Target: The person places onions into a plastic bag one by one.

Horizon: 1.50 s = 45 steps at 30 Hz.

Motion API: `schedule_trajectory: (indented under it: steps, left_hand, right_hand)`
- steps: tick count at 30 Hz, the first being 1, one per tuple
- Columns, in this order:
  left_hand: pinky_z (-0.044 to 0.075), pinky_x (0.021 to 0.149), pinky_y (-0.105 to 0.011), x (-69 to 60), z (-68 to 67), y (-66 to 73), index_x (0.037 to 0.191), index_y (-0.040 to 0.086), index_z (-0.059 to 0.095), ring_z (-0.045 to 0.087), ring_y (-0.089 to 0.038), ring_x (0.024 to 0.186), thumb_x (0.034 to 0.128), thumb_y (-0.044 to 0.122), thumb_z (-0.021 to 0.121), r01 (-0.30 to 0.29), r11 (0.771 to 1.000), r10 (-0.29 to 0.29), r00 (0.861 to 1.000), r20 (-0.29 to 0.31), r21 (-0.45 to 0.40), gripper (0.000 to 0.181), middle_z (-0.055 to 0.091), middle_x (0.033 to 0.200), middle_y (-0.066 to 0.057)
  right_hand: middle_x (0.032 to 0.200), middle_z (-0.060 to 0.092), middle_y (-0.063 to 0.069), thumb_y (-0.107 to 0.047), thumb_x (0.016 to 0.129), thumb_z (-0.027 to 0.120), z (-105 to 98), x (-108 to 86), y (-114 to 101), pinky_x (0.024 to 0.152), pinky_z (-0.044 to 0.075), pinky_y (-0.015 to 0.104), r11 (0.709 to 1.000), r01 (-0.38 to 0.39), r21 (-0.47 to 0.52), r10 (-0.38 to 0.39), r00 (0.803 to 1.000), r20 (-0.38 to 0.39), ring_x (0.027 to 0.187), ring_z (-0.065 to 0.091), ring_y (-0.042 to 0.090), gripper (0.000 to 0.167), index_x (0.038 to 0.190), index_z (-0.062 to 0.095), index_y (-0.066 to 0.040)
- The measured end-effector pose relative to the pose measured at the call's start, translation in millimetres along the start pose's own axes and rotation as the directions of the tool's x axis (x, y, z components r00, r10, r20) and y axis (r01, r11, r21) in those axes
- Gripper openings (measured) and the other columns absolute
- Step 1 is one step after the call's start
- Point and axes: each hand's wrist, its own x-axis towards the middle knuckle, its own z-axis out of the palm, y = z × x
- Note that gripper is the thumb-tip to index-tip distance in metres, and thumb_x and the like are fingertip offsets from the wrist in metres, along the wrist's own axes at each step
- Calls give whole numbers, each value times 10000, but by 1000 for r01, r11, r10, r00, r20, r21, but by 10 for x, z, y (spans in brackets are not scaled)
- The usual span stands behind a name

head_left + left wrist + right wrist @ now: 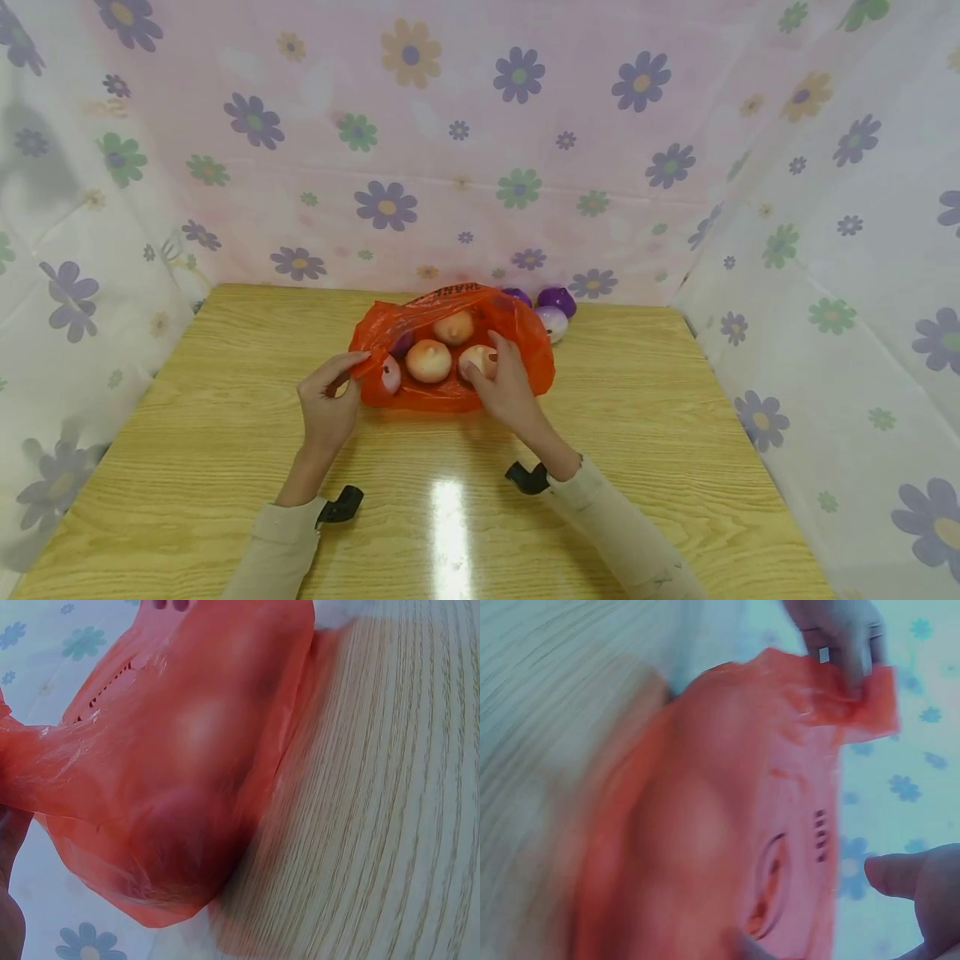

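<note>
An orange-red plastic bag (525,358) lies on the table with its mouth facing me. Inside are tan toy onions, one in the middle (428,361) and one behind it (453,327), plus a pinkish one (390,377) and a purple one (402,342) at the left. My left hand (330,404) pinches the bag's left edge between thumb and fingers. At the mouth, my right hand (510,387) spreads thumb and fingers over another tan onion (472,356). Its thumb (896,875) stands apart from the fingers in the right wrist view; the bag hides that onion there.
Behind the bag's right side sit a purple onion (557,302), a white-and-purple one (552,323) and another purple one (517,296). The wooden table (637,433) is enclosed by flower-patterned cloth (450,167). Black pieces (341,505) are worn at both wrists.
</note>
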Motion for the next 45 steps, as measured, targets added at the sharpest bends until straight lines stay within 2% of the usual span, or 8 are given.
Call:
schedule_trajectory:
  steps: [6, 11, 18, 25, 30, 36, 40, 45]
  left_hand:
    - [570, 886, -195, 7, -5, 3, 1014, -131, 726, 698, -16, 1003, 871, -208, 598, 1, 1000, -1, 1000, -7, 2, 207, 696, 987, -329]
    - [566, 886, -184, 8, -5, 12, 1008, -132, 723, 701, -9, 994, 838, -266, 587, 10, 1000, -10, 1000, -16, 11, 256, 694, 972, -329]
    - [570, 888, -195, 15, -13, 30, 1018, -114, 733, 705, -26, 990, 877, -207, 597, 14, 1000, -14, 1000, -7, 14, 217, 697, 972, -321]
    - [569, 891, -203, 21, -22, 30, 1031, -107, 737, 706, -29, 995, 900, -171, 599, 15, 1000, -15, 1000, -2, 16, 201, 701, 981, -315]
    - [568, 893, -198, 28, -13, 37, 1035, -110, 735, 704, -28, 998, 889, -193, 597, 6, 1000, -6, 1000, -5, 10, 217, 702, 986, -312]
    - [562, 888, -182, 29, -13, 30, 1020, -121, 735, 698, -9, 1000, 846, -254, 595, 4, 1000, -3, 1000, -22, 18, 260, 701, 984, -319]
    - [566, 890, -194, 27, -22, 24, 1024, -118, 736, 700, -8, 1001, 860, -235, 596, 17, 999, -17, 1000, -19, 28, 245, 705, 989, -313]
    - [571, 891, -210, 17, -26, 30, 1024, -118, 736, 706, -24, 994, 896, -172, 600, 19, 1000, -19, 1000, -16, 24, 194, 707, 988, -308]
  right_hand:
    - [1501, 461, 173, -267, 1005, 625, -198, -146, -238, 1048, 500, 530, 992, 57, 116, -59, 998, 19, 1248, 572, 334, 591, 1521, 406, -79]
    - [1478, 485, 96, -253, 1033, 597, -375, -150, -313, 970, 571, 445, 961, 141, 238, -146, 989, 5, 1209, 600, 289, 475, 1479, 470, -151]
    - [1253, 615, 196, -83, 1021, 582, -574, 32, -165, 940, 556, 248, 891, 267, 368, -229, 963, -145, 1109, 621, 277, 318, 1326, 583, 9]
    - [1171, 627, 247, -90, 1038, 561, -713, 225, 193, 886, 541, 208, 886, 275, 374, -169, 941, -293, 1055, 600, 207, 274, 1242, 608, 86]
    - [1123, 650, 204, -69, 1031, 566, -749, 322, 452, 821, 528, 180, 905, 249, 345, -105, 916, -386, 1002, 609, 192, 251, 1209, 639, 93]
    - [1098, 628, 330, 7, 1000, 576, -758, 343, 615, 789, 509, 143, 916, 195, 350, -12, 886, -463, 904, 607, 83, 212, 1147, 646, 143]
    - [1166, 607, 372, 41, 972, 591, -751, 364, 711, 775, 510, 123, 926, 144, 348, 30, 893, -450, 951, 599, 206, 229, 1150, 623, 181]
    - [1311, 540, 372, 25, 961, 606, -679, 539, 1105, 846, 456, 177, 942, 78, 326, 70, 904, -421, 1077, 534, 407, 332, 1253, 570, 178]
